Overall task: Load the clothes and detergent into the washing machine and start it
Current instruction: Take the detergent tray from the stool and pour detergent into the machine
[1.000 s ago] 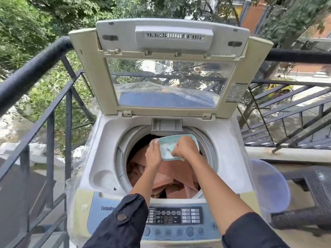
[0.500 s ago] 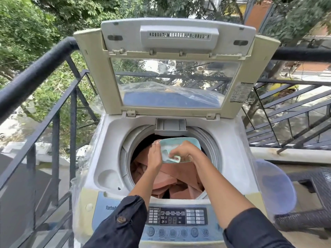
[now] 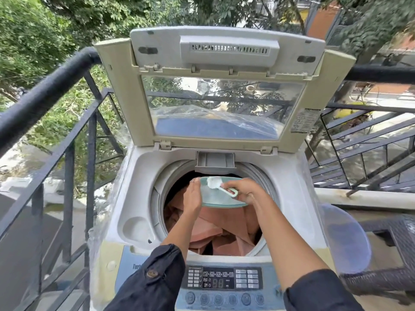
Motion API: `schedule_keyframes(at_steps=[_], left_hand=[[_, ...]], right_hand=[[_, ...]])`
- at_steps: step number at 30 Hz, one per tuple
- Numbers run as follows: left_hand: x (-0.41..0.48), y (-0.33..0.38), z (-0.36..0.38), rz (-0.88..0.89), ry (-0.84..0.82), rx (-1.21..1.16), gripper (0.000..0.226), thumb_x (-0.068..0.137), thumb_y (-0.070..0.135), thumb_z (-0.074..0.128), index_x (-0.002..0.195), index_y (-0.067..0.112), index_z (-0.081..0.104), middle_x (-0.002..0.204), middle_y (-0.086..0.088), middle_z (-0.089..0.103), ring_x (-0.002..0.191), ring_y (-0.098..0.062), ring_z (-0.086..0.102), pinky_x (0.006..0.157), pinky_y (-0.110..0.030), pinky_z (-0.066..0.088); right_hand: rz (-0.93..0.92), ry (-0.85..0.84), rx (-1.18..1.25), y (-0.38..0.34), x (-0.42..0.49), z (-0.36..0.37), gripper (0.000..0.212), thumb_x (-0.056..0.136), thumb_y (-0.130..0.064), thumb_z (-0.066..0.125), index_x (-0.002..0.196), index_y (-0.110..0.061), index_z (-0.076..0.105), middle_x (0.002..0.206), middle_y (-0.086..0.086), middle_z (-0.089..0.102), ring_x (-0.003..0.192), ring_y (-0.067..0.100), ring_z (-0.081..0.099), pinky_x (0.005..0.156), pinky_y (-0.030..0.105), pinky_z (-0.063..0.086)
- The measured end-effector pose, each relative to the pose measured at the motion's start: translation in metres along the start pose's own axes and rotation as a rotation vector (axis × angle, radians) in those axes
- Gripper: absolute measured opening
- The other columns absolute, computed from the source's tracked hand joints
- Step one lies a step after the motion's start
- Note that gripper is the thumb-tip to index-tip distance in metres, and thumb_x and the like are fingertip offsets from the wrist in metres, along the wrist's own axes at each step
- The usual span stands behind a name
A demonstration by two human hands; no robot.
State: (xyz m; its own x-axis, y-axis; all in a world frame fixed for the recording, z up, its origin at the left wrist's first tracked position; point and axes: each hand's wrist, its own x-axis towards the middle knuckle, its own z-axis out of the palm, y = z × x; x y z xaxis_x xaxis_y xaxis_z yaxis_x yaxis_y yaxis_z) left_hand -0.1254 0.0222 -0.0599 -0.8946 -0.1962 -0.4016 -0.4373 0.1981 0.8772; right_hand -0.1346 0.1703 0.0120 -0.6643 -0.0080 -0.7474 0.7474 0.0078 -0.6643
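Note:
A top-loading washing machine stands with its lid raised. Peach-coloured clothes fill the drum. Over the drum I hold a pale green detergent container; my left hand grips its left edge. My right hand pinches the handle of a small scoop, heaped with white powder above the container. The detergent drawer sits open at the drum's back rim. The control panel shows digits on its display.
Black metal railings run along the left and behind the machine. A translucent blue basin leans against the machine's right side, beside a dark wicker stool. Plastic wrap covers the machine's sides.
My right hand lifted the scoop out of the container, now heaped with white powder. The container has tilted flatter, and my head has moved closer.

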Motion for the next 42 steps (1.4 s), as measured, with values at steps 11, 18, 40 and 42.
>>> schedule_keyframes(at_steps=[11,18,40,42], left_hand=[[0.003,-0.008,0.002,0.018,-0.066,0.099,0.044,0.100,0.041,0.025,0.115,0.020,0.060,0.122,-0.010,0.061,0.117,-0.031,0.052,0.107,-0.047,0.035],[0.001,-0.009,-0.004,-0.016,-0.101,0.065,0.043,0.100,0.040,0.027,0.119,0.023,0.062,0.123,-0.007,0.062,0.118,-0.028,0.054,0.107,-0.044,0.038],[0.007,-0.005,-0.012,-0.028,-0.079,0.048,0.041,0.101,0.036,0.031,0.124,0.018,0.060,0.129,-0.011,0.059,0.121,-0.031,0.052,0.107,-0.043,0.037],[0.007,-0.003,-0.012,-0.046,-0.074,0.005,0.040,0.100,0.038,0.033,0.120,0.019,0.062,0.127,-0.012,0.060,0.119,-0.031,0.053,0.106,-0.045,0.039]], right_hand=[[-0.259,0.354,0.139,-0.050,0.003,-0.001,0.023,0.070,-0.001,0.076,0.060,-0.009,0.057,0.052,0.002,0.060,0.044,0.010,0.056,0.043,0.017,0.043],[-0.359,0.558,-0.105,-0.062,0.005,0.008,0.013,0.070,-0.012,0.076,0.061,-0.011,0.067,0.060,-0.002,0.059,0.054,0.009,0.051,0.050,0.015,0.042],[-0.751,0.820,-0.674,-0.062,0.003,0.024,0.008,0.079,-0.003,0.061,0.078,-0.004,0.070,0.089,0.009,0.069,0.083,0.025,0.062,0.065,0.024,0.036],[-0.783,0.822,-0.679,-0.062,0.003,0.024,0.007,0.079,-0.003,0.063,0.078,-0.003,0.069,0.090,0.010,0.068,0.086,0.026,0.062,0.066,0.026,0.040]])
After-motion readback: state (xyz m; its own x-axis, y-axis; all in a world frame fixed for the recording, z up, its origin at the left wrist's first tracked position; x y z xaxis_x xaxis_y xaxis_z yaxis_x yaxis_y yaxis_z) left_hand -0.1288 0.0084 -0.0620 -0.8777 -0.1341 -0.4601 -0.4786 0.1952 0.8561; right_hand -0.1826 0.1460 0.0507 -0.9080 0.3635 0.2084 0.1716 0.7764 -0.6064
